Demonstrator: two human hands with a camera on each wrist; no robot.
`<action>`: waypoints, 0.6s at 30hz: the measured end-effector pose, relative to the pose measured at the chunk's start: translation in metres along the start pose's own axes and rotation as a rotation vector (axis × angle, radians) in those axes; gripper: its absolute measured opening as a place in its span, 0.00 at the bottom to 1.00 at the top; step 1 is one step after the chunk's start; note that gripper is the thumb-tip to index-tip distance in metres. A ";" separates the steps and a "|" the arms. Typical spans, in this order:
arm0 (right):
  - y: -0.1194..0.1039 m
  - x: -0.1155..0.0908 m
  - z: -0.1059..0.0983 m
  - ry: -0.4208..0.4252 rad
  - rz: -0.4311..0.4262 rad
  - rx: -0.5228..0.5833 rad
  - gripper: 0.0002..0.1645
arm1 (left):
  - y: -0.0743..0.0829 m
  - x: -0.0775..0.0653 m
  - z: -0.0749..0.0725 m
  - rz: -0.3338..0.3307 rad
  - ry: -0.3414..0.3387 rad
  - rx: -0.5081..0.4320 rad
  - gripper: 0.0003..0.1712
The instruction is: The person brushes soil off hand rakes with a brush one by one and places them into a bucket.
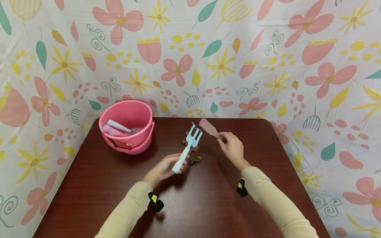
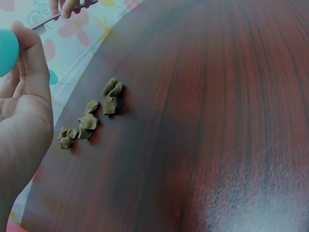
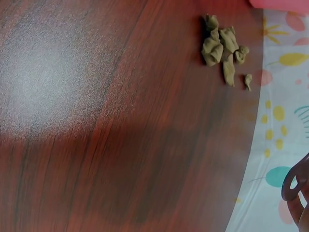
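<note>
My left hand [image 1: 166, 167] grips the pale handle of a light-blue hand fork [image 1: 193, 137], whose tines point up and away. In my right hand [image 1: 233, 147] is the handle of a dusty-pink tool [image 1: 209, 127] with a broad flat head, like a small brush. That head is raised just right of the fork's tines. Several crumpled brown clay-like lumps [image 1: 195, 160] lie on the table beneath and beside the fork, partly hidden by it in the head view. The left wrist view shows these lumps [image 2: 89, 122] spread in a loose row.
A pink bucket [image 1: 128, 145] stands at the table's back left, holding a white-handled tool [image 1: 119, 126] and pink-purple pieces. The dark wooden table [image 1: 226, 211] has rounded back corners. Flower-print cloth [image 1: 178, 43] hangs close behind and along both sides.
</note>
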State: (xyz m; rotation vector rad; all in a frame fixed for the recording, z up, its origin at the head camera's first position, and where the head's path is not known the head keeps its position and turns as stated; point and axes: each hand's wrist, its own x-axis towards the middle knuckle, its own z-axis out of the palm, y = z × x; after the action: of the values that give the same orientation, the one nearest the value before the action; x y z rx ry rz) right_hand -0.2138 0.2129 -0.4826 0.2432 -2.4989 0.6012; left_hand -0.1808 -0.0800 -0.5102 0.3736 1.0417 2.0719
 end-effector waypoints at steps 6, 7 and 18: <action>0.002 -0.001 -0.004 -0.017 0.003 -0.013 0.14 | 0.007 -0.003 -0.002 0.018 0.054 0.073 0.17; 0.002 -0.001 -0.005 -0.021 0.003 -0.014 0.14 | 0.008 -0.004 -0.003 0.010 0.082 0.084 0.17; 0.008 -0.004 -0.009 -0.042 -0.005 -0.038 0.14 | 0.020 -0.005 -0.010 -0.035 0.307 0.295 0.25</action>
State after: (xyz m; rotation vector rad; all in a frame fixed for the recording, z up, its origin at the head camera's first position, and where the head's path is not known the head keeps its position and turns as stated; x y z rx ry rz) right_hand -0.2085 0.2244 -0.4817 0.2498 -2.5473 0.5512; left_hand -0.1937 -0.0967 -0.5002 0.1823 1.5339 1.9855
